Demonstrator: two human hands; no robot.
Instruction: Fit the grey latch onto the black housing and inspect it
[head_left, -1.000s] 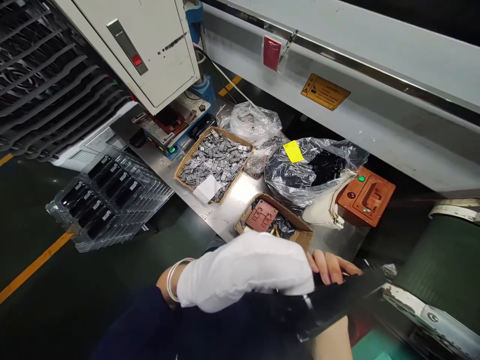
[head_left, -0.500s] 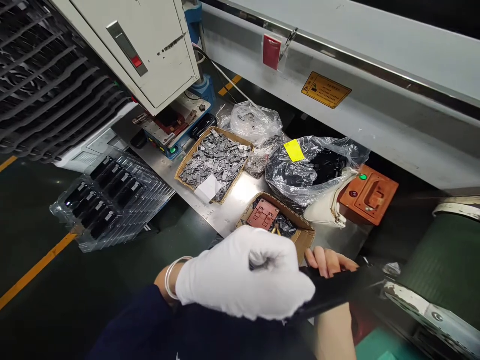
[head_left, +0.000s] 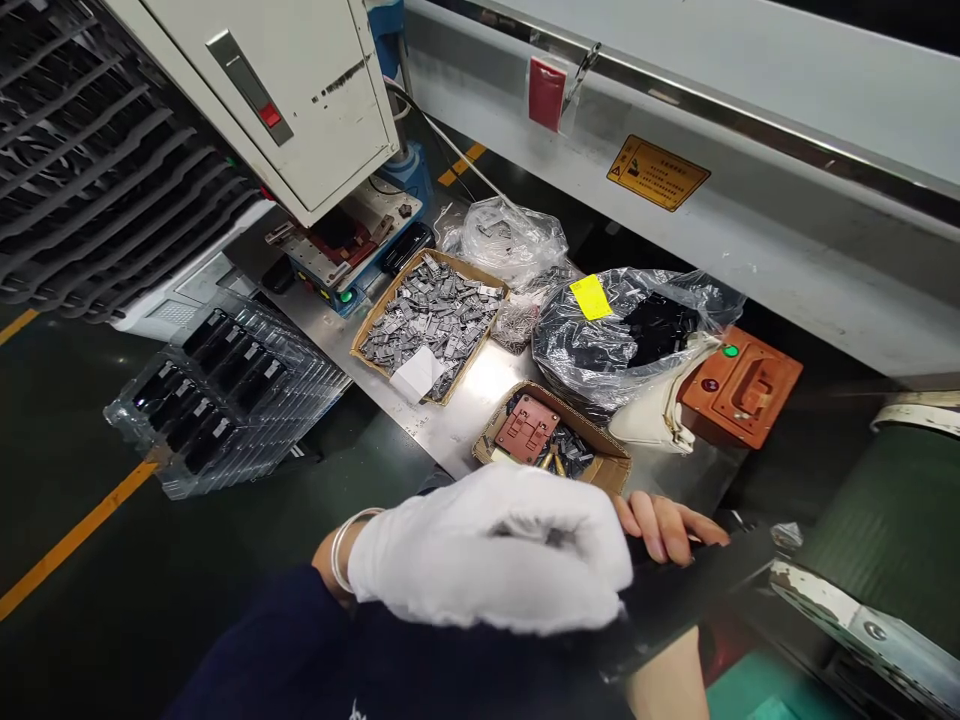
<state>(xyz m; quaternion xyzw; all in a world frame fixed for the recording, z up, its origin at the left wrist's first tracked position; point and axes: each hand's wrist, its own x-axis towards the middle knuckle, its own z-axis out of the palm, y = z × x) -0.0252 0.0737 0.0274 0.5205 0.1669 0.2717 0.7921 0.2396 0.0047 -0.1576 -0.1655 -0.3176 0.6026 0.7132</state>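
Since the frame 0.5 s back, the white-gloved left hand (head_left: 491, 545) has slid a bit fwd along the long flat black plastic part (head_left: 675, 590) and flattened; the fist it made then has loosened. It's now curled over the part's near end, covering it. Bare right hand (head_left: 664, 528) sits at the far edge, fingers (head_left: 645, 525) hooked over the top, gripping. Looks like a two-hand brace: one end pinned, other steadied, part held low near the lap at a slant.

Room: tight. Small cardboard box with a reddish-brown moulded piece (head_left: 551, 440) is just beyond the glove, at the steel bench (head_left: 450, 425) edge. Black plastic bag with yellow tag (head_left: 622, 335) and orange fixture block (head_left: 739, 385) behind it. Bigger cardboard tray of grey metal clips (head_left: 431, 325) further left. Green belt and its metal frame (head_left: 855, 620) close on the right; part's tip is near it. Open space only left, over the dark floor towards the stack of clear blister trays (head_left: 225, 390).
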